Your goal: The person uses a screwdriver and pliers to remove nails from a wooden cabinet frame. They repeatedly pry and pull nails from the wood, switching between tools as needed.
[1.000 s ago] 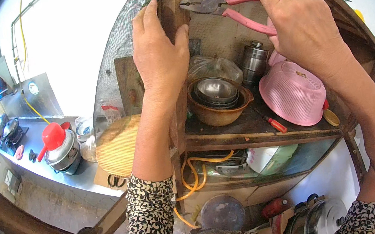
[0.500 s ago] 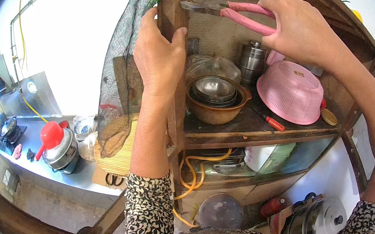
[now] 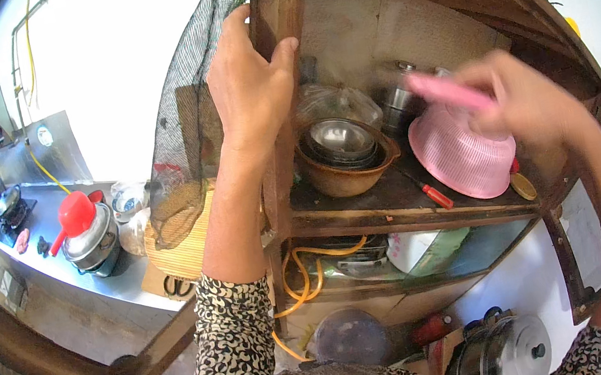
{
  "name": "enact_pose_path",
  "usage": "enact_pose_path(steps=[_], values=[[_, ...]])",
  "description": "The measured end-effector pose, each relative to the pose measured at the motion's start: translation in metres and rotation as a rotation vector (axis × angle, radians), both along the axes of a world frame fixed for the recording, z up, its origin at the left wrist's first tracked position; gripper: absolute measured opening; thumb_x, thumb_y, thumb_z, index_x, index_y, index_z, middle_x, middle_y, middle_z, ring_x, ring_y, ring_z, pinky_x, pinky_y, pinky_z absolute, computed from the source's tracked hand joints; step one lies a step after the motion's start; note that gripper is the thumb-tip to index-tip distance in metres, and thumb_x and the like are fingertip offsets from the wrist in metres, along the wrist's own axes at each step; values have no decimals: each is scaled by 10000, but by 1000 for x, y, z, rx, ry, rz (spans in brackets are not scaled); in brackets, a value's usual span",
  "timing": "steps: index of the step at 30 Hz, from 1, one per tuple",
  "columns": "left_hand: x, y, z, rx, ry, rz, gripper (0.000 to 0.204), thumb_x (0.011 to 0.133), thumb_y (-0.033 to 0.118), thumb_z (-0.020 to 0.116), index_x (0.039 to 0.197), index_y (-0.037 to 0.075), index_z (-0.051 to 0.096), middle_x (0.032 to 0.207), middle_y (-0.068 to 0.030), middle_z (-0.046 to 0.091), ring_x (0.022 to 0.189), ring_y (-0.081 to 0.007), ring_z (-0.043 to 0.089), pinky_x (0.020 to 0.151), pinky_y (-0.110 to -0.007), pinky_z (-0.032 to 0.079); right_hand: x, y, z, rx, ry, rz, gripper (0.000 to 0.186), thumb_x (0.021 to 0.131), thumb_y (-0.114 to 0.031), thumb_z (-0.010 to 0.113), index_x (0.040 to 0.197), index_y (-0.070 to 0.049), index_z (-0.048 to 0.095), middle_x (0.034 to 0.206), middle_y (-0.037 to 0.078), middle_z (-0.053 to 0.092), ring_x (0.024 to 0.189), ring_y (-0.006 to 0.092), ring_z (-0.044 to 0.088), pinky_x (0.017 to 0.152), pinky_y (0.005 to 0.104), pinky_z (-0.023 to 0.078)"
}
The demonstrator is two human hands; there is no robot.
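Seen from the head camera, looking down into an open wooden cupboard with the view's corners lost in black, the right hand (image 3: 527, 94) is badly blurred, its separate fingers hard to make out, though they are closed around the pink-handled pliers (image 3: 451, 91). The pliers are smeared too: one handle shows as a pink streak, and the metal end is too faint to trace in front of a steel canister (image 3: 397, 101), which is partly covered. They are in the air above an upturned pink basket (image 3: 462, 156), whose top the hand partly hides. The left hand (image 3: 246, 89) is sharp, its thumb and forefinger spread wide against a wooden post (image 3: 280, 8); its other fingers are hidden, so whether it grips cannot be told. Dark mesh (image 3: 179, 80) hangs beside that hand, cut off above. The left forearm rises almost straight from a patterned sleeve (image 3: 235, 341); the right arm enters at lower right, climbs steeply, then bends inward at the wrist. On the shelf (image 3: 392, 212), a brown bowl (image 3: 351, 180) holds nested metal bowls (image 3: 340, 137), and a red-handled screwdriver (image 3: 438, 197) lies between it and the basket.
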State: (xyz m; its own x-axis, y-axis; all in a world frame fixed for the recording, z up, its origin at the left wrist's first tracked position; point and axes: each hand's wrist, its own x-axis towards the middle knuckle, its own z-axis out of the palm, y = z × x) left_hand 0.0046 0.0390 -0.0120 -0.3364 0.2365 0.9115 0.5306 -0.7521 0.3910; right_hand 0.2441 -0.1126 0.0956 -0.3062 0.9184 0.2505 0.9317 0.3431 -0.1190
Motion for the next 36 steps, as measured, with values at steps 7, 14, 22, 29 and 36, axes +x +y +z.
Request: enact_pose_path(steps=[7,14,22,29,36], values=[[0,2,4,-16,-1,41,585,786,197,797,1274,-15,555,1124,-235,664,1045,-396,648,894,-453,508,79,-33,-58,274,-24,-167,379,715,-164,640,1022,58,627,736,115,588,672,189,555,688,334,483],[-1,1,8,-101,25,-47,565,786,186,797,1261,-12,565,1113,-224,666,1013,-378,654,880,-442,512,50,10,-42,-180,442,60,337,897,-285,530,928,36,630,727,79,644,534,132,554,505,279,433],[12,-37,-34,222,150,89,345,800,42,708,1134,14,625,1126,-159,645,1063,-364,616,896,-419,511,6,41,-41,-83,501,25,272,844,-168,507,1003,24,615,831,126,675,654,160,626,588,284,502],[51,-49,-25,-314,-108,-1057,360,981,207,632,1223,-55,592,1104,-129,684,971,-178,667,843,-299,534,-18,51,-44,705,-339,-153,358,855,-97,628,1160,78,560,1027,269,638,942,422,667,831,454,556],[73,-38,4,-212,-316,-1366,324,1021,263,559,1127,-36,620,1067,-144,702,965,-214,683,872,-341,549,-33,56,-38,1050,-569,-233,448,889,-59,573,1285,129,478,1182,271,570,1165,418,577,935,444,531]])
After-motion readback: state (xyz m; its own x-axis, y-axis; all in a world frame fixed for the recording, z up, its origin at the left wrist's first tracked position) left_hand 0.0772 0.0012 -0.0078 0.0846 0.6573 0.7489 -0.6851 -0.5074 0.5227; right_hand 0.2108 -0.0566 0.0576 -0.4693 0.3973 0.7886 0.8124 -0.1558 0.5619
